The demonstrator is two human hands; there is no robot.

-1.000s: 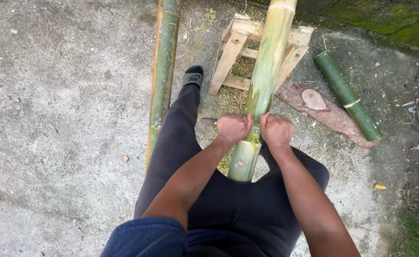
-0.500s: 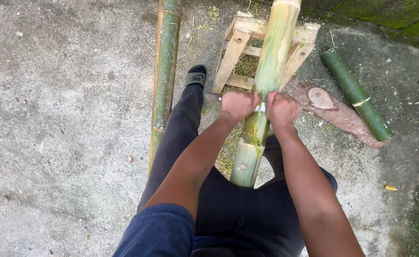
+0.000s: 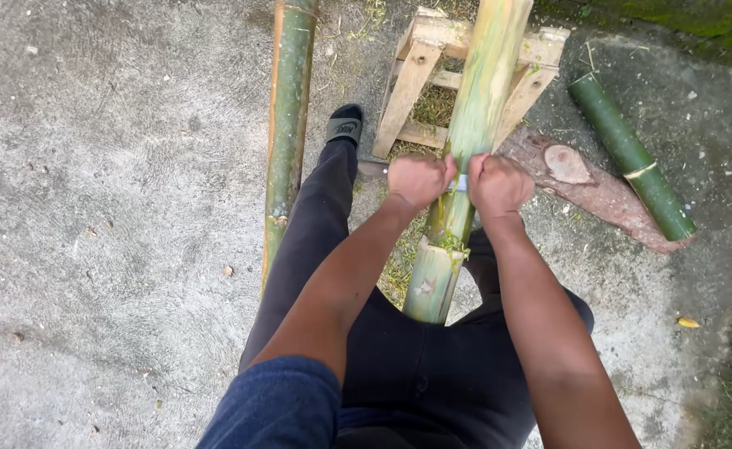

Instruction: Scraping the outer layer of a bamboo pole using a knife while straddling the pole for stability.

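Both fists, left hand (image 3: 416, 178) and right hand (image 3: 496, 184), closed on a blade (image 3: 462, 183) across the bamboo pole (image 3: 470, 141); near end scraped pale, upper part green, unpeeled.

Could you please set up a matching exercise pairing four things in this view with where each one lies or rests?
Things:
1. Thick pale green bamboo pole gripped by both hands
2. Slim green bamboo pole
3. Short dark green bamboo section
4. Brown cut log

Places:
A. On the concrete at far right, beside the log
B. Resting on the wooden trestle, running between the person's legs
C. On the ground left of the person's outstretched leg
D. On the ground between the trestle and the short green section

Pairs: 1-B, 2-C, 3-A, 4-D
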